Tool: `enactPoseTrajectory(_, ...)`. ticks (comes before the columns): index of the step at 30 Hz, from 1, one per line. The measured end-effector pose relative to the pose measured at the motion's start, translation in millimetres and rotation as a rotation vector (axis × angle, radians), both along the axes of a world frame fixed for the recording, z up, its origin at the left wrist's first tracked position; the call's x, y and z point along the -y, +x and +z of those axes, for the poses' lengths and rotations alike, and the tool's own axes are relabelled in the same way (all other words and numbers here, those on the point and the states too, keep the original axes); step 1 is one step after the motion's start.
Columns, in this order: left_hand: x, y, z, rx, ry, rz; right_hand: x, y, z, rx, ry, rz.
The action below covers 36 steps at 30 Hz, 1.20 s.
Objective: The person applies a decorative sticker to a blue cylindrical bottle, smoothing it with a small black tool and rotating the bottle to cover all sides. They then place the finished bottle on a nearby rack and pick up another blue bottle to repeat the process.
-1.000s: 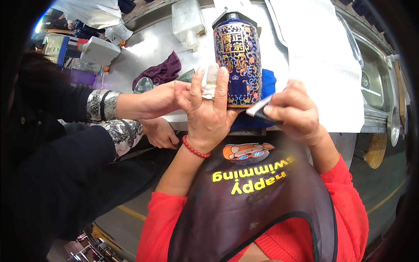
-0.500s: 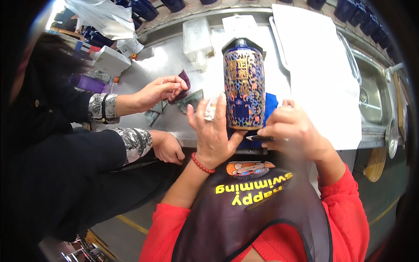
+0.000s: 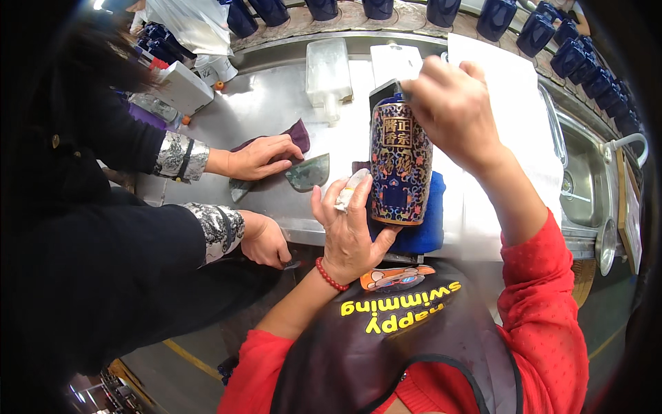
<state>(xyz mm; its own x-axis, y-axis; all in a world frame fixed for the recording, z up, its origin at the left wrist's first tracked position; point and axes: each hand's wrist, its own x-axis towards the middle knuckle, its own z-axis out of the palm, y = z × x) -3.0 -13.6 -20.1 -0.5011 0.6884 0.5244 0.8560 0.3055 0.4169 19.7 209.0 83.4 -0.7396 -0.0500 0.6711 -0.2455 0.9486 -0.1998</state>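
Upright, glossy patterned blue jar (image 3: 400,165); left hand (image 3: 352,231) steadies.

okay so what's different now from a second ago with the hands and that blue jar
The right hand rose from beside the jar's base to its top. The left hand, with a small white wad at its fingers, still steadies the blue patterned jar, which stays upright on the blue cloth.
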Motion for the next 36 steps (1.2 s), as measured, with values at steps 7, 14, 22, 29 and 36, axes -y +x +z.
enactPoseTrajectory(7, -2, -5, -3, 0.029, 0.063, -0.023, 3, 27, -6, 0.350, -0.286, 0.341)
enactPoseTrajectory(14, -3, -5, 2, 0.001, 0.037, -0.004, 16, 31, -3, 0.340, -0.184, 0.346)
enactPoseTrajectory(22, -5, -10, 1, -0.012, 0.040, -0.004, 8, 40, 4, 0.384, -0.084, 0.424)
enactPoseTrajectory(29, -7, -10, -3, 0.005, 0.048, -0.034, -19, 26, -16, -0.029, 0.173, 0.032)
enactPoseTrajectory(36, -5, -12, 1, 0.024, -0.026, -0.051, -43, 1, -6, 0.063, -0.438, -0.106)
